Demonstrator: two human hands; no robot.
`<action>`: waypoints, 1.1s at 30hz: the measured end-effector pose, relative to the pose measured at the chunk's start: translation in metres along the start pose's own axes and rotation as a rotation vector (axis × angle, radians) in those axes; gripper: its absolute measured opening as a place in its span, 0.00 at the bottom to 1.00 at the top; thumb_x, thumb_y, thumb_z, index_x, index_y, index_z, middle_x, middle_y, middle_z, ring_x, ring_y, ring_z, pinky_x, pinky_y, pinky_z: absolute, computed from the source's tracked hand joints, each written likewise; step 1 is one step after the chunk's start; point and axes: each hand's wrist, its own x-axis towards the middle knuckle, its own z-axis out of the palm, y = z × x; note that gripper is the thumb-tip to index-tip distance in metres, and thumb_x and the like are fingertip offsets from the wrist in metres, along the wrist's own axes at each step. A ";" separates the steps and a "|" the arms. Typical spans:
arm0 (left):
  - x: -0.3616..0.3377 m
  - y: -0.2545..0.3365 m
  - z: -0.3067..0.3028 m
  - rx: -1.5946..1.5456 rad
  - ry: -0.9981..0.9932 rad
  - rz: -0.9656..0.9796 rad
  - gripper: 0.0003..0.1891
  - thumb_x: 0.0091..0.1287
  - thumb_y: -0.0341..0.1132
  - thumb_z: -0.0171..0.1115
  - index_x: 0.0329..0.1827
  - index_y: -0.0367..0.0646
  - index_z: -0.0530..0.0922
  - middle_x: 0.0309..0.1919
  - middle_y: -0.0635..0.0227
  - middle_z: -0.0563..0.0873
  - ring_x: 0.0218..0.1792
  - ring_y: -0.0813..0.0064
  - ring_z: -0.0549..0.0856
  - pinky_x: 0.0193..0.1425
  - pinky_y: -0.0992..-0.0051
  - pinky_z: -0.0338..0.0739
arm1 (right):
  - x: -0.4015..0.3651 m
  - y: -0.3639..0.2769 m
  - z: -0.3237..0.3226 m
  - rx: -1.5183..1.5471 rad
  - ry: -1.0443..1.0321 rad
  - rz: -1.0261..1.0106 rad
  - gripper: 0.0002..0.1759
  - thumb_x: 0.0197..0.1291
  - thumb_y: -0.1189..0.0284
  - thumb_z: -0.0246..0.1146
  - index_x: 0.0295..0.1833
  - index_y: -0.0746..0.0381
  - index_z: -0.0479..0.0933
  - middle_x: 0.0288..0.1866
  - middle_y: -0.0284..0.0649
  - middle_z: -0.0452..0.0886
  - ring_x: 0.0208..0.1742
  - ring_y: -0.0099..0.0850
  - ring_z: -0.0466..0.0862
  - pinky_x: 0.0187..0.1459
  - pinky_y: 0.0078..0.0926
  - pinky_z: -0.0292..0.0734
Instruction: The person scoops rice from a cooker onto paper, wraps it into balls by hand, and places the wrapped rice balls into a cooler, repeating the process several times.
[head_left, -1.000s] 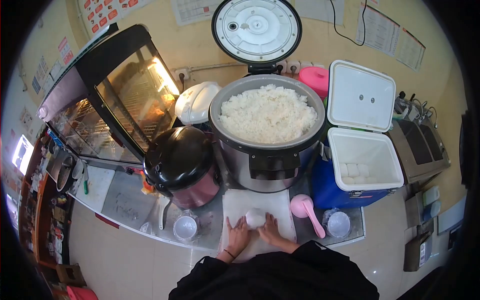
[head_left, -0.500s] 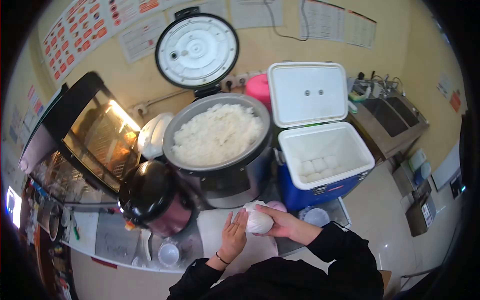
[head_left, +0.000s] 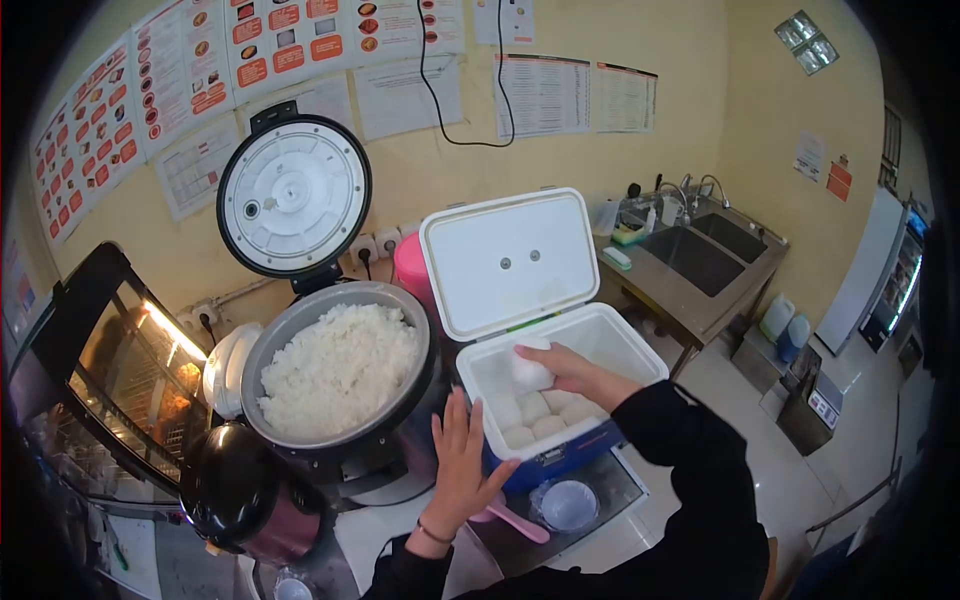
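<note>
Your right hand [head_left: 572,372] is curled around a white rice ball [head_left: 528,370], with your fingers holding it from the side. The ball is over the open cooler box [head_left: 560,462], inside its walls but above the other ones, so it is not set down yet. Under it, a small pile of rice balls [head_left: 540,418] lies at the bottom of the box, close together and touching. They fill only the low part of the box, and I think there is a lot of room left above them.

Your left hand [head_left: 465,462] is wide open with the fingers spread out, and it holds nothing. It is in front of you, just beside the near corner of the box and the front of the big rice cooker [head_left: 262,352]. I cannot tell if it touches either one.

The cooker is open, with its round lid [head_left: 293,195] standing up behind it. The rice [head_left: 340,372] inside comes up almost to the rim, so it looks like only a little has been taken out. A pink scoop [head_left: 512,523] lies on the counter near your left hand, and a clear cup [head_left: 568,503] sits just beside it.

So, as I see it, a few balls are made and packed, one is in your hand over the box, and most of the rice is not shaped yet
</note>
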 end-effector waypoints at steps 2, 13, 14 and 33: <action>-0.022 -0.013 0.000 -0.128 -0.008 -0.017 0.42 0.56 0.46 0.59 0.67 0.36 0.47 0.67 0.47 0.47 0.67 0.48 0.49 0.65 0.50 0.40 | 0.060 0.027 -0.038 -0.268 0.146 0.256 0.28 0.51 0.59 0.64 0.54 0.62 0.67 0.49 0.40 0.74 0.49 0.35 0.76 0.52 0.46 0.69; -0.140 -0.033 0.002 -0.282 -0.065 -0.474 0.36 0.57 0.38 0.56 0.66 0.35 0.51 0.63 0.48 0.59 0.63 0.52 0.59 0.66 0.64 0.54 | 0.117 0.103 -0.084 -0.421 -0.067 0.525 0.28 0.52 0.62 0.63 0.55 0.66 0.65 0.53 0.47 0.71 0.51 0.42 0.74 0.52 0.48 0.68; -0.146 -0.033 0.003 -0.288 -0.069 -0.503 0.36 0.57 0.37 0.56 0.66 0.34 0.51 0.62 0.48 0.60 0.63 0.51 0.60 0.65 0.64 0.54 | 0.112 0.088 -0.081 -0.582 -0.049 0.568 0.29 0.51 0.62 0.64 0.55 0.67 0.66 0.53 0.48 0.70 0.52 0.43 0.74 0.51 0.48 0.68; -0.264 -0.098 -0.016 0.242 -0.117 -0.735 0.21 0.54 0.43 0.61 0.52 0.50 0.74 0.55 0.63 0.71 0.60 0.57 0.65 0.60 0.45 0.54 | -0.078 0.165 0.109 -1.511 -0.370 -0.211 0.29 0.57 0.67 0.52 0.61 0.63 0.52 0.38 0.61 0.74 0.34 0.49 0.79 0.32 0.44 0.74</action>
